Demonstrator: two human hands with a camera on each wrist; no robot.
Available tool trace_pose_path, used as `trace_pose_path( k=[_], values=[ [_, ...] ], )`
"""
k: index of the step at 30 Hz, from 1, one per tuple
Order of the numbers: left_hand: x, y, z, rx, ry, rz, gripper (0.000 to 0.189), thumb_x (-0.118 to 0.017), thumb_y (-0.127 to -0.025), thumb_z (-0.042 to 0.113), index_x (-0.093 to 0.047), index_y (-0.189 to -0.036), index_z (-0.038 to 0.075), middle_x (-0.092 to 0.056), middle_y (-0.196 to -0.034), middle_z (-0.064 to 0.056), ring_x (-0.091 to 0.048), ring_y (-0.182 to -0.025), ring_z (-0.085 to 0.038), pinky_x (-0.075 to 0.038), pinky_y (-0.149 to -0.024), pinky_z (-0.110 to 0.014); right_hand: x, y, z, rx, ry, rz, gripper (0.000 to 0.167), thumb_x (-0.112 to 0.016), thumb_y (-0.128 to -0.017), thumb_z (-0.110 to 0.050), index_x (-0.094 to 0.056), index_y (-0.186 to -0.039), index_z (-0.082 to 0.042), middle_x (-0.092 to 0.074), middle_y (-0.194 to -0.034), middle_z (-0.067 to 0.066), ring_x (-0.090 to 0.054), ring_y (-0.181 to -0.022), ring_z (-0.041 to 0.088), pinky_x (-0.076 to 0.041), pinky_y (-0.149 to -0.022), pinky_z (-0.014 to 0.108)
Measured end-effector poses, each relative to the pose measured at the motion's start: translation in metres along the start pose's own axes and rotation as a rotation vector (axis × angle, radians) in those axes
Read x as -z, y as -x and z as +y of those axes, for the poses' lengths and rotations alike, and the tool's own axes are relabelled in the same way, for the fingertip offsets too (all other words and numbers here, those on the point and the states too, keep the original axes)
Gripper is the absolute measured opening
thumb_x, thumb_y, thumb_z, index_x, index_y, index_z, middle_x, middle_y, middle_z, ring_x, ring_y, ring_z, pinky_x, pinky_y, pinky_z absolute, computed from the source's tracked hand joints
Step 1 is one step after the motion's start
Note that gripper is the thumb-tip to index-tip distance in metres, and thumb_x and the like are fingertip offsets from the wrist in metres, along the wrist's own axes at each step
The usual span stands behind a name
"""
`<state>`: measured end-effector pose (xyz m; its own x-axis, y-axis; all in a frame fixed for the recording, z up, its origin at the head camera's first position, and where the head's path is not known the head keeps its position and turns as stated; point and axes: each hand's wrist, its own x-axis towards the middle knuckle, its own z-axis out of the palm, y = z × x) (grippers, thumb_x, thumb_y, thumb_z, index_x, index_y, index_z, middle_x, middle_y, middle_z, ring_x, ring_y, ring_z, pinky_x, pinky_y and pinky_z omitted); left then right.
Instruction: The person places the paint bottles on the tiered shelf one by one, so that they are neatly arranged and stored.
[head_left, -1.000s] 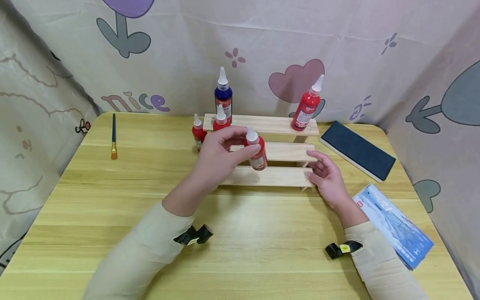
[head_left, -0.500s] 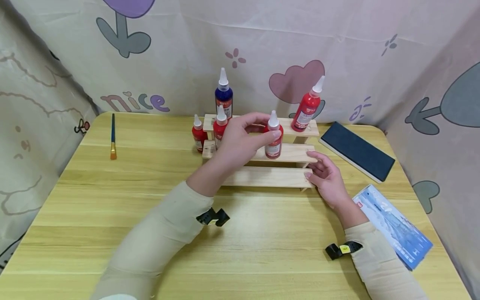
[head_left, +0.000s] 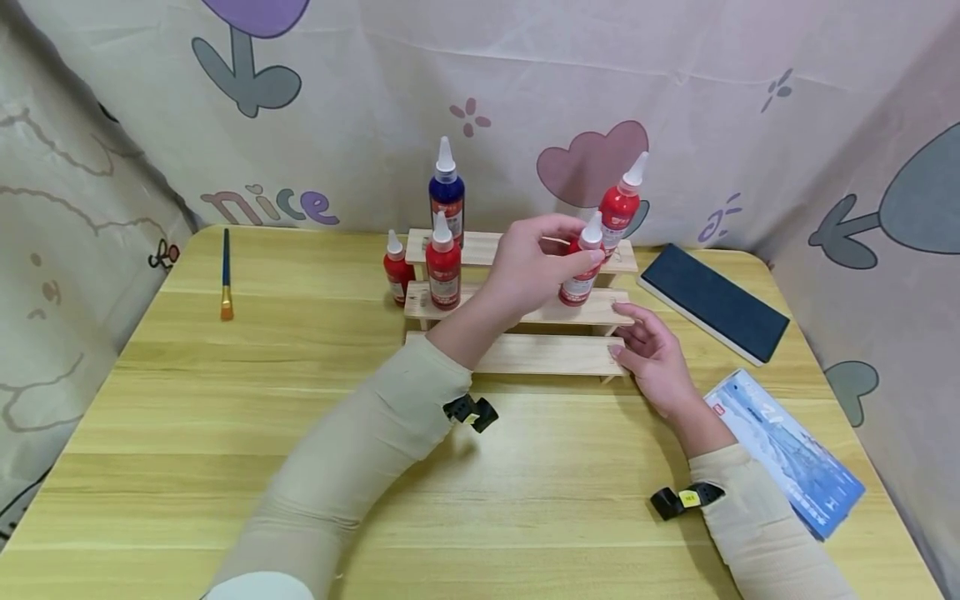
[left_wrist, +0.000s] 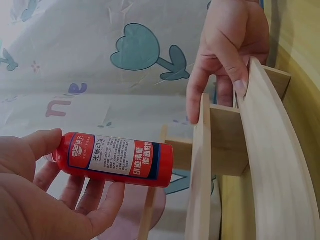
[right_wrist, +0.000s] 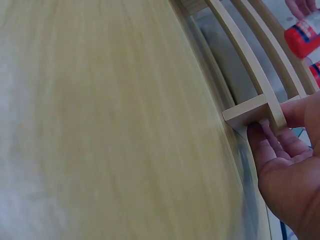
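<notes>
My left hand pinches a small red ink bottle with a white pointed cap, holding it over the right part of the middle shelf. In the left wrist view a gap shows between the bottle's base and the shelf. A three-step wooden display rack stands below it. My right hand grips the rack's right end, its fingers at the middle and lower shelves. A blue bottle and another red bottle stand on the top shelf. A third red bottle stands at the middle shelf's left end.
Left of the rack stands one more red bottle. A paintbrush lies at the table's far left. On the right lie a dark rectangular pad and a blue box. A printed curtain hangs behind the table.
My left hand has carried the red bottle rightward and slightly back, from the rack's middle to the right part of the middle shelf. The right hand has stayed at the rack's end.
</notes>
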<state>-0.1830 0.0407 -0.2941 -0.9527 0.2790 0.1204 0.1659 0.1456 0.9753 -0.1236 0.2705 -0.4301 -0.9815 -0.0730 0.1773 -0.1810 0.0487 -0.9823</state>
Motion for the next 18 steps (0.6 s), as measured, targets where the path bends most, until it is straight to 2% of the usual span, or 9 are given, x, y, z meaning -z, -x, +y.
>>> trace_pose_path(
  k=[5, 11, 18],
  values=[
    [-0.013, -0.005, 0.000, 0.001, -0.033, -0.034, 0.033, -0.080, -0.088, 0.022, -0.072, -0.120, 0.016, -0.067, -0.108, 0.007, -0.063, -0.092, -0.012, -0.053, -0.080, -0.030, 0.001, 0.001, 0.001, 0.003, -0.003, -0.005, 0.060, -0.058, -0.086, 0.023, -0.051, -0.140, -0.001, -0.065, -0.116, 0.007, -0.060, -0.110, 0.020, -0.051, -0.091, 0.024],
    [-0.024, -0.009, 0.000, 0.003, -0.016, -0.091, 0.033, -0.080, -0.088, 0.021, -0.073, -0.119, 0.016, -0.066, -0.105, 0.006, -0.063, -0.092, -0.011, -0.053, -0.079, -0.028, 0.003, 0.001, 0.002, -0.003, 0.031, -0.011, 0.058, -0.059, -0.088, 0.020, -0.051, -0.141, -0.003, -0.065, -0.118, 0.003, -0.058, -0.110, 0.022, -0.048, -0.093, 0.023],
    [-0.032, -0.012, -0.001, -0.013, -0.033, -0.099, 0.033, -0.081, -0.087, 0.021, -0.073, -0.118, 0.015, -0.067, -0.102, 0.005, -0.062, -0.090, -0.009, -0.053, -0.077, -0.023, 0.002, 0.000, 0.002, 0.001, 0.047, 0.000, 0.057, -0.059, -0.088, 0.019, -0.052, -0.141, -0.003, -0.066, -0.116, 0.003, -0.059, -0.108, 0.022, -0.050, -0.088, 0.022]
  ],
)
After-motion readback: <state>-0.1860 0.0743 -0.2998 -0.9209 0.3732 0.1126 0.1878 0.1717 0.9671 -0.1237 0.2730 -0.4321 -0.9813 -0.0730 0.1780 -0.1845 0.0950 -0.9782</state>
